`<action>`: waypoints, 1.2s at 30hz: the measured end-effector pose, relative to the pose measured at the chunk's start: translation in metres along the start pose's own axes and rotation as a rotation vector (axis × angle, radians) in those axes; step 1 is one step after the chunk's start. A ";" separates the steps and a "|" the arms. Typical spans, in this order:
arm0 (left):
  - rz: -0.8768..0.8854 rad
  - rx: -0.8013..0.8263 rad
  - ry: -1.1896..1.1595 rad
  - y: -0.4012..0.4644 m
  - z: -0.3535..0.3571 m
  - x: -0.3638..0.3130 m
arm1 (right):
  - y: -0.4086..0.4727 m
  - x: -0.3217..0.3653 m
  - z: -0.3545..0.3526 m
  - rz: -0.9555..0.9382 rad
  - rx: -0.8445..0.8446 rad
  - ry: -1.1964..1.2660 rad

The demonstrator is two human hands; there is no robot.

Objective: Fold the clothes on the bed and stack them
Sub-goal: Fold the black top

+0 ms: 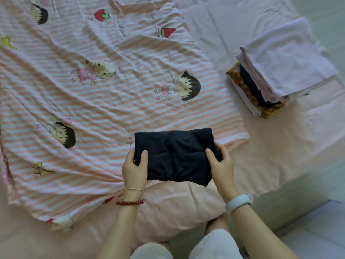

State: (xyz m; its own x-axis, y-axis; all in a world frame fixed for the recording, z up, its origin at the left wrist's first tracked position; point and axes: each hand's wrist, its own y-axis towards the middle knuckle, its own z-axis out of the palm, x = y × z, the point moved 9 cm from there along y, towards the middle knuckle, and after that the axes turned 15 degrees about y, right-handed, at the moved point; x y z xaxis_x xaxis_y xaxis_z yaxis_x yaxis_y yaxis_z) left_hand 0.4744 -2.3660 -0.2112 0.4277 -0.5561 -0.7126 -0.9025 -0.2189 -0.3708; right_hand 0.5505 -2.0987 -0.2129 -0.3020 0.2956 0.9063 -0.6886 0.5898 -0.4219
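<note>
Left hand (134, 170), right hand (220, 161) pinch dark folded cloth (173, 156) at both ends; stack (276, 71) far right of cloth, on bed (270, 156).

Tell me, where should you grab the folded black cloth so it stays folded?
Grip the folded black cloth at its two short ends, coming in from both sides, as the left hand and right hand do now. It lies wide and flat, so holding both ends likely keeps the layers together.
</note>
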 end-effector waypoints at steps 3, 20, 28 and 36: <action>0.021 -0.002 -0.050 -0.020 0.039 -0.053 | 0.030 0.051 -0.048 -0.070 0.028 -0.019; 0.030 0.014 -0.384 -0.012 0.317 -0.337 | 0.356 0.312 -0.206 -0.421 0.155 -0.361; 0.501 -0.073 0.752 -0.001 0.376 -0.357 | 0.371 0.242 -0.177 -0.664 0.229 -1.156; 0.550 0.146 0.912 0.010 0.386 -0.353 | 0.360 0.218 -0.165 -0.490 0.297 -1.236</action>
State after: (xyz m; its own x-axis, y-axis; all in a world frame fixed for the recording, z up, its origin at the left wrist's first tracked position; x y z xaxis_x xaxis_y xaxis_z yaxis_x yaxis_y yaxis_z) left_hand 0.3337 -1.8617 -0.1932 -0.2891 -0.9507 -0.1127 -0.9190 0.3085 -0.2455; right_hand 0.3453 -1.6979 -0.1714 -0.2677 -0.8482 0.4570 -0.9621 0.2098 -0.1741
